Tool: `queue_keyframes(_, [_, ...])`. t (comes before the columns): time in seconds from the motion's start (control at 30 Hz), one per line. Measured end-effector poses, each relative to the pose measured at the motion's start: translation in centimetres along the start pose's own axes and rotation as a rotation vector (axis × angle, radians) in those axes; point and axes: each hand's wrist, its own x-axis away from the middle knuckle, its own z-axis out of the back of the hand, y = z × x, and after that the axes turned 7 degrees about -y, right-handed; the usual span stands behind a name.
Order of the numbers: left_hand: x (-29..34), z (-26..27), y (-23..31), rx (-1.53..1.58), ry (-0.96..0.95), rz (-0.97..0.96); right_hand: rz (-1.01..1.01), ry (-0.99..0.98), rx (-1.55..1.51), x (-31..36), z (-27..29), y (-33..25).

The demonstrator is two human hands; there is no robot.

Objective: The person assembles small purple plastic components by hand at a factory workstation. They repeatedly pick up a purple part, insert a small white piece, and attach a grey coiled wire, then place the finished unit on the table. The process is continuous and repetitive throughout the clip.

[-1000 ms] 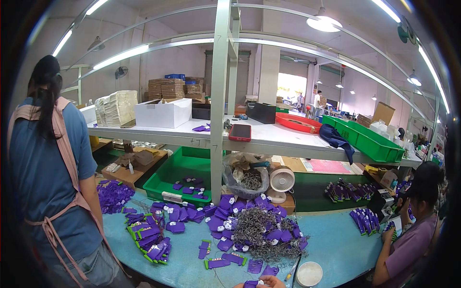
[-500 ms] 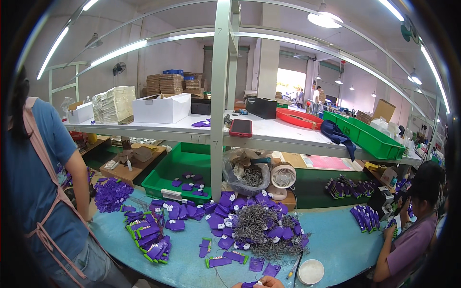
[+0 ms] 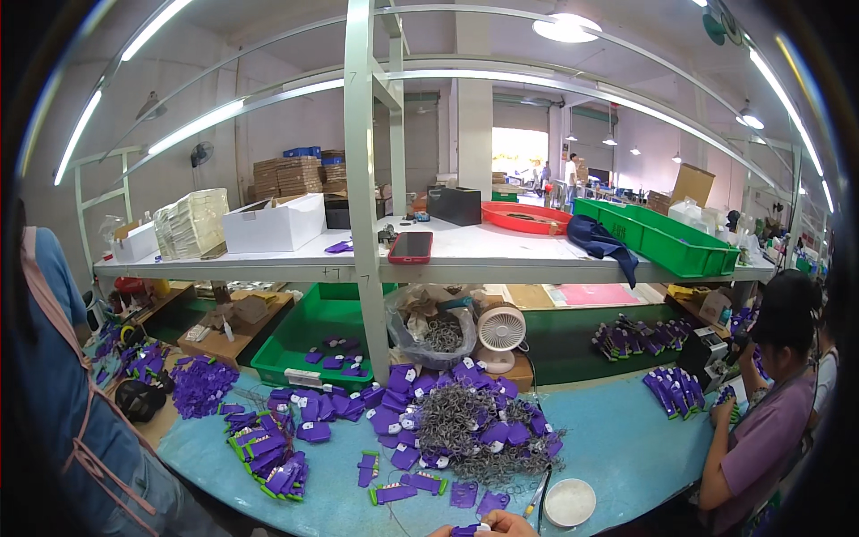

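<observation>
At the lower edge, my right hand (image 3: pixel 508 524) is closed on a small purple plastic piece (image 3: pixel 465 531) with a bit of white at its end. Only a fingertip's breadth of my left hand (image 3: pixel 440 532) shows, pressed to the same piece from the left. Just beyond them lie two flat purple plates (image 3: pixel 463 494) and several purple parts with green ends (image 3: pixel 392 493). Farther on, a heap of grey metal rings (image 3: pixel 461 421) sits over purple parts with white tabs (image 3: pixel 385 421). A white round dish (image 3: pixel 570 503) and a thin pen-like tool (image 3: pixel 538 494) stand to the right.
A steel post (image 3: pixel 362 179) rises before me, carrying a shelf (image 3: pixel 501 255). A green bin (image 3: pixel 286 345), a bag of rings (image 3: pixel 429 331) and a small fan (image 3: pixel 501 329) stand beneath. One person (image 3: pixel 67 385) stands left; another (image 3: pixel 761 412) works at right.
The view has swung slightly right, so the scene sits farther left. The person at left shows less. My hands remain together on the purple piece, with the right hand slightly higher in view.
</observation>
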Motion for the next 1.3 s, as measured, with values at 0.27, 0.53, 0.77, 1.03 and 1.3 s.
queue_keyframes(0.27, [-1.4, 2.1, -2.4, -0.116, 0.042, 0.070, -0.108, 0.166, 0.130, 0.2, -0.6, -1.4])
queue_keyframes(0.53, [-1.9, 3.3, 0.5, -0.199, 0.024, 0.292, -0.129, 0.124, 0.249, -0.8, 0.1, -0.9])
queue_keyframes(0.77, [-2.5, 2.9, 1.1, -0.385, 0.026, 0.321, -0.136, 0.177, 0.158, -0.8, 0.5, -0.4])
queue_keyframes(1.03, [-2.7, 1.7, 3.8, -0.511, 0.329, -0.003, -0.234, 0.071, 0.291, 2.0, 0.0, -0.2])
queue_keyframes(1.3, [-0.6, 1.7, 0.7, -0.360, 0.369, 0.041, -0.284, 0.080, 0.240, 1.9, -1.2, 0.2])
